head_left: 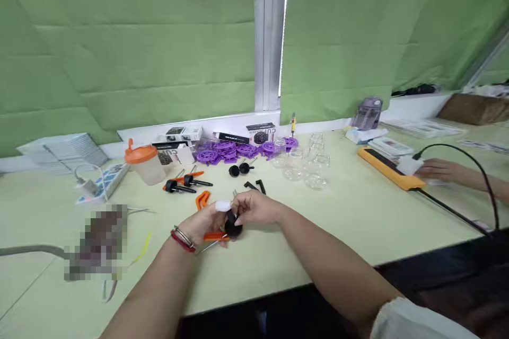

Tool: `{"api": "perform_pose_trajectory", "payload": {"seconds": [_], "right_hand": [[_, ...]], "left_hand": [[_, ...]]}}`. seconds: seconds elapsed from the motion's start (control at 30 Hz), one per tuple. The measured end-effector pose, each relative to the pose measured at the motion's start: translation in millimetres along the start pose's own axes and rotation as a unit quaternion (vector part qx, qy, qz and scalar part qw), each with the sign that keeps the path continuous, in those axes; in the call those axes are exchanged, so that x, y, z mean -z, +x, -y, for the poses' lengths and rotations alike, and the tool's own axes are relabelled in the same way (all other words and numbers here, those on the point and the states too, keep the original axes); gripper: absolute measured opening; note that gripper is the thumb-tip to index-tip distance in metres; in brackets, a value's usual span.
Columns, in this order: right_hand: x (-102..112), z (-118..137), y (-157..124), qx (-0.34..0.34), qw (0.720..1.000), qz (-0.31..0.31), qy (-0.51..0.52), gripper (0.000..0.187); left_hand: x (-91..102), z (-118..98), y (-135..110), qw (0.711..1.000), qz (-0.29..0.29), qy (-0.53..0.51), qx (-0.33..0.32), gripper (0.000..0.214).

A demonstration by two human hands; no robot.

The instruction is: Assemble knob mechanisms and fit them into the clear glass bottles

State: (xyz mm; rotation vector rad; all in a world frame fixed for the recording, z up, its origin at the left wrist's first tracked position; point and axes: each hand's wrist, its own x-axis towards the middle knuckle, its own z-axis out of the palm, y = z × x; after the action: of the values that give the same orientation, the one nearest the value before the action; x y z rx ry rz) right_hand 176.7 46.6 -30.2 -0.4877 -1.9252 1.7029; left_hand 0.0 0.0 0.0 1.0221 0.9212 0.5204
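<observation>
Near the table's front edge, my left hand is closed around a black round knob-like part and an orange plastic piece. A thin metal rod sticks out below that hand. My right hand pinches the upper side of the same black part; its fingertips partly hide the join. White wrapping covers a fingertip of my left hand. Just beyond lie an orange hooked piece and two black bent pieces. Black parts with rods rest farther left, and two black round parts lie ahead.
Purple plastic parts and printed boxes line the back. Clear cups stand right of them. An orange-lidded cup and a power strip are at left. Near an orange power strip is another person's hand.
</observation>
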Motion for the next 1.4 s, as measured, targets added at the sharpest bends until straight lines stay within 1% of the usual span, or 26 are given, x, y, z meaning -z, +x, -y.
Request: {"api": "perform_pose_trajectory", "payload": {"seconds": [0.1, 0.2, 0.27, 0.37, 0.57, 0.63, 0.77, 0.97, 1.1, 1.4], "right_hand": [[-1.5, 0.5, -0.5, 0.016, 1.0, -0.017, 0.007, 0.031], [-1.9, -0.4, -0.7, 0.015, 1.0, -0.011, 0.009, 0.032], [-2.0, -1.1, -0.9, 0.014, 1.0, -0.013, 0.008, 0.03], [-2.8, -0.3, -1.3, 0.019, 0.999, -0.033, 0.015, 0.029], [-2.6, 2.1, -1.4, -0.005, 0.999, -0.03, 0.021, 0.029], [-1.9, 1.3, -1.2, -0.009, 0.999, -0.04, 0.024, 0.03], [-2.3, 0.8, -1.0, -0.006, 0.999, -0.046, 0.002, 0.024], [-4.5, 1.7, -1.2, 0.002, 0.999, -0.038, 0.015, 0.017], [-4.5, 0.8, -1.3, 0.004, 0.999, -0.037, -0.004, 0.016], [-8.2, 7.7, -3.1, -0.011, 0.999, -0.043, 0.011, 0.016]], "left_hand": [[0.3, -0.3, -1.9, 1.0, 0.012, -0.003, 0.002, 0.041], [0.4, -1.6, -2.6, 1.0, 0.023, 0.006, 0.007, 0.044], [0.6, -2.5, -2.5, 1.0, 0.021, 0.012, 0.006, 0.044], [1.4, -2.4, -2.2, 1.0, 0.011, 0.009, 0.005, 0.043], [1.5, -1.9, -2.8, 1.0, 0.0, 0.008, 0.012, 0.042], [1.5, -2.7, -2.6, 1.0, 0.008, 0.006, 0.012, 0.042], [2.2, -4.3, -2.7, 0.999, 0.033, -0.002, 0.015, 0.047], [1.8, -3.2, -5.8, 0.999, 0.042, 0.008, 0.007, 0.053], [1.9, -1.5, -5.7, 0.999, 0.042, 0.012, 0.002, 0.052], [7.8, 3.2, -2.9, 0.998, 0.061, 0.003, -0.015, 0.054]]}}
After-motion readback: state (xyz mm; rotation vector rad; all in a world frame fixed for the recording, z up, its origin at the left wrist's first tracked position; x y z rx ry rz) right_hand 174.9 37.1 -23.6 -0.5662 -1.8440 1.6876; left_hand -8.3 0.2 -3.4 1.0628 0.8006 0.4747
